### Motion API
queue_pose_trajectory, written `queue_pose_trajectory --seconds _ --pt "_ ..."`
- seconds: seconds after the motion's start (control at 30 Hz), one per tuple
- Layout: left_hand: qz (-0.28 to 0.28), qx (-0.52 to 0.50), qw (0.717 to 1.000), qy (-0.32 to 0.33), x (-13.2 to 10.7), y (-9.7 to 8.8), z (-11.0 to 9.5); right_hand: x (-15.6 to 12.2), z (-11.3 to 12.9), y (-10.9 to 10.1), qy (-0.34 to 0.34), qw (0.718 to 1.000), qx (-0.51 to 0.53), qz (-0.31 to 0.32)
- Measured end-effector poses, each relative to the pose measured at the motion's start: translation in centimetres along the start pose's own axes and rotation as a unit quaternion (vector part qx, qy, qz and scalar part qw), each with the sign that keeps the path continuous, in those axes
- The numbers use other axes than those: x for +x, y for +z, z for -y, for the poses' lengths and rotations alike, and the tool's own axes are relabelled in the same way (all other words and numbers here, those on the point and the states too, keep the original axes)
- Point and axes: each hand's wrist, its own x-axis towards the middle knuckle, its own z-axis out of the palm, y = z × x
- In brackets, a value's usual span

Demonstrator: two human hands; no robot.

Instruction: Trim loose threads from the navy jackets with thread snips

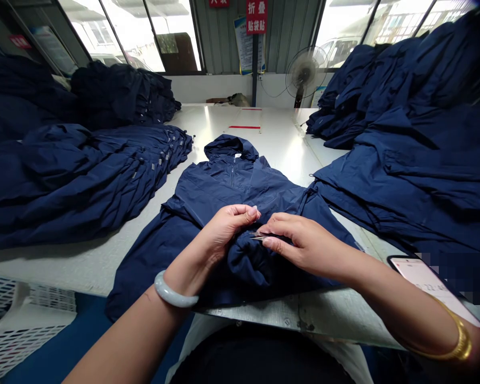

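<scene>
A navy hooded jacket point(234, 178) lies spread out in front of me, its hood pointing away and a short zip at the neck. My left hand point(234, 224) is closed at the bunched, rolled part of the jacket, thumb pressed against the index finger. Some of its fingers are hidden behind the fabric. In my right hand point(290, 234) is a pair of small metal thread snips point(259, 237), gripped between thumb and fingers. The blades point left, touching or just over the bunched cloth; I cannot tell which.
Navy garments are piled on the left point(84, 181) and the right point(416, 170) of the white table point(208, 120). A phone point(420, 274) lies by my right forearm. At the lower left is a white plastic basket point(44, 314). A fan point(304, 72) stands beyond the table.
</scene>
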Motion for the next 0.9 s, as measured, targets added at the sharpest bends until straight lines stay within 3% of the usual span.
queue_pose_trajectory --seconds 0.23,0.43,0.7,0.9 --pt "-0.011 -0.017 1.000 -0.010 0.1 0.4 0.1 0.2 -1.1 0.1 0.042 0.999 -0.026 -0.004" --pt "0.021 -0.031 0.999 -0.009 0.5 0.7 0.1 0.6 -0.5 -0.1 0.017 0.999 -0.041 0.010" --pt "-0.003 -0.050 0.999 0.001 0.7 0.7 0.7 0.9 -1.1 -0.1 -0.009 1.000 0.013 0.005" --pt "0.040 -0.094 0.995 -0.016 1.2 0.9 0.8 1.2 -1.1 -0.7 -0.013 1.000 -0.001 0.010"
